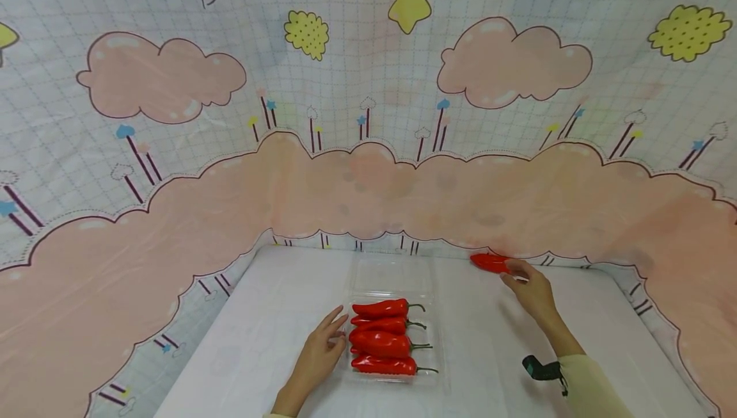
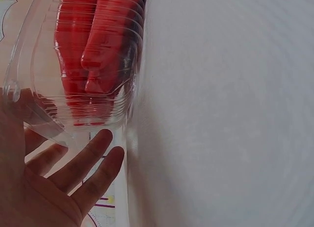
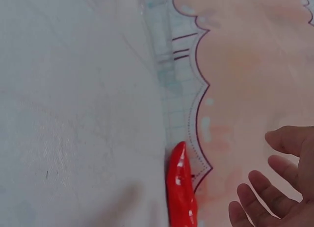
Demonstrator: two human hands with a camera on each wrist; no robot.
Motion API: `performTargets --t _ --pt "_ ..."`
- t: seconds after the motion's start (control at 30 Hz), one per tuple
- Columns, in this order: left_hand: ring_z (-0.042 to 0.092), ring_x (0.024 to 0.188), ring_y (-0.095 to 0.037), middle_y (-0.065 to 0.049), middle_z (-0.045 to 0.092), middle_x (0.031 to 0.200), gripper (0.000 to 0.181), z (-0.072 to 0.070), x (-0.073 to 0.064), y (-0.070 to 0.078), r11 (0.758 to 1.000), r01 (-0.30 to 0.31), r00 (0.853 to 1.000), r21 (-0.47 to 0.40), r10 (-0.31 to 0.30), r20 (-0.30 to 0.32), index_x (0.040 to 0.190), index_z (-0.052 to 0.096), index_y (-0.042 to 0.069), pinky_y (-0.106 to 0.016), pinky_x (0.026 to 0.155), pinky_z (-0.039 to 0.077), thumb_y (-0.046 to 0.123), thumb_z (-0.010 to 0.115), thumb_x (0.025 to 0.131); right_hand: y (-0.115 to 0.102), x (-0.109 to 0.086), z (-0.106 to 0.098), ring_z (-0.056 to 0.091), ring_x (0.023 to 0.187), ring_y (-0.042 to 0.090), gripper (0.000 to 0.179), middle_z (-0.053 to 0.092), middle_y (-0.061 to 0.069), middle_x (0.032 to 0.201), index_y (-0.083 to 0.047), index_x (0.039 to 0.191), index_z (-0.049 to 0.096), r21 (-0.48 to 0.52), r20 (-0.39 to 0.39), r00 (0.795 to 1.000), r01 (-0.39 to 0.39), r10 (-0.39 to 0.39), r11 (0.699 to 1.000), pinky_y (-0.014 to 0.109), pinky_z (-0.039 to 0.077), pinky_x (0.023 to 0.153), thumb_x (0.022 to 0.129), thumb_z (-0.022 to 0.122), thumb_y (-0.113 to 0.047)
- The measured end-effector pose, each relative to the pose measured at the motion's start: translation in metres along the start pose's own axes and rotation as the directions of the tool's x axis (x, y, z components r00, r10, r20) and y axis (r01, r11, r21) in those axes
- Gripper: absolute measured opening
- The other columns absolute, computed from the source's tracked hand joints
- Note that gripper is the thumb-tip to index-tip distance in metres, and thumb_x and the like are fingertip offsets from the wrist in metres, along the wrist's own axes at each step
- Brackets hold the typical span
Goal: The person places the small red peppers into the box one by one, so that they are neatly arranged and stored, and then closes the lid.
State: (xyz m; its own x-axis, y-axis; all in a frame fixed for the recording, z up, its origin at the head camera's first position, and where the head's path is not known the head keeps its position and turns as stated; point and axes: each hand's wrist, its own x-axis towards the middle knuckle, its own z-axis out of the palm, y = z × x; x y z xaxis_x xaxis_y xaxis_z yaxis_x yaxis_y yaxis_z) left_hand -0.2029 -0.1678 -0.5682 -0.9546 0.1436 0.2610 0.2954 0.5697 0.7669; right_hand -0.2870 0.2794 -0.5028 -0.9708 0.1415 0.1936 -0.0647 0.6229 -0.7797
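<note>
Several red peppers (image 1: 382,344) with green stems lie side by side in a clear plastic container (image 1: 434,357), its clear lid (image 1: 391,275) folded open toward the back. My left hand (image 1: 322,346) is at the container's left side, fingers loosely extended. The left wrist view shows that hand (image 2: 68,183) close by the ribbed container wall; whether it touches is unclear. A single red pepper (image 1: 487,262) lies at the table's back edge. At its right end is my right hand (image 1: 532,290), covering part of it. In the right wrist view the fingers are spread, apart from the pepper (image 3: 180,192).
The white table (image 1: 495,354) meets a patterned cloth (image 1: 368,194) at the back and along both sides. A small black device (image 1: 541,369) is at the right sleeve.
</note>
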Motion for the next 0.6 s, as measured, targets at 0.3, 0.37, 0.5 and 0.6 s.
performTargets --t 0.3,0.37,0.5,0.6 --pt "0.069 0.102 -0.018 -0.009 0.046 0.152 0.046 0.000 0.000 0.000 1.000 0.013 1.000 0.018 -0.013 0.002 0.136 0.057 0.004 -0.023 0.081 0.059 0.005 0.060 0.091 0.015 0.018 0.006 0.046 0.129 0.042 0.050 0.051 0.027 0.141 0.001 0.139 0.048 -0.008 0.036 0.997 -0.064 0.064 0.998 0.057 0.040 0.110 0.098 0.058 -0.025" --pt "0.069 0.102 -0.018 -0.007 0.046 0.152 0.046 0.000 0.000 -0.001 1.000 0.020 1.000 0.016 -0.020 0.001 0.137 0.057 0.005 -0.022 0.082 0.059 0.006 0.060 0.091 0.016 0.021 0.007 0.045 0.130 0.044 0.051 0.049 0.028 0.142 0.001 0.141 0.046 -0.010 0.045 0.996 -0.081 0.081 0.997 0.058 0.039 0.110 0.098 0.058 -0.025" --pt "0.069 0.101 -0.021 -0.010 0.046 0.152 0.046 -0.001 0.000 -0.002 1.000 -0.001 1.000 0.011 0.001 0.003 0.136 0.057 0.003 -0.026 0.082 0.060 0.005 0.060 0.091 0.020 0.024 0.008 0.040 0.133 0.047 0.055 0.045 0.030 0.145 0.001 0.143 0.044 -0.023 0.064 0.992 -0.111 0.112 0.994 0.062 0.037 0.109 0.097 0.058 -0.026" --pt "0.069 0.100 -0.022 -0.012 0.046 0.151 0.045 -0.001 0.000 -0.002 1.000 -0.017 1.000 0.021 0.017 0.002 0.136 0.057 0.002 -0.029 0.081 0.060 0.004 0.060 0.090 0.024 0.027 0.009 0.035 0.136 0.049 0.057 0.040 0.031 0.148 0.002 0.144 0.042 -0.045 0.081 0.989 -0.117 0.120 0.992 0.065 0.033 0.111 0.096 0.059 -0.025"
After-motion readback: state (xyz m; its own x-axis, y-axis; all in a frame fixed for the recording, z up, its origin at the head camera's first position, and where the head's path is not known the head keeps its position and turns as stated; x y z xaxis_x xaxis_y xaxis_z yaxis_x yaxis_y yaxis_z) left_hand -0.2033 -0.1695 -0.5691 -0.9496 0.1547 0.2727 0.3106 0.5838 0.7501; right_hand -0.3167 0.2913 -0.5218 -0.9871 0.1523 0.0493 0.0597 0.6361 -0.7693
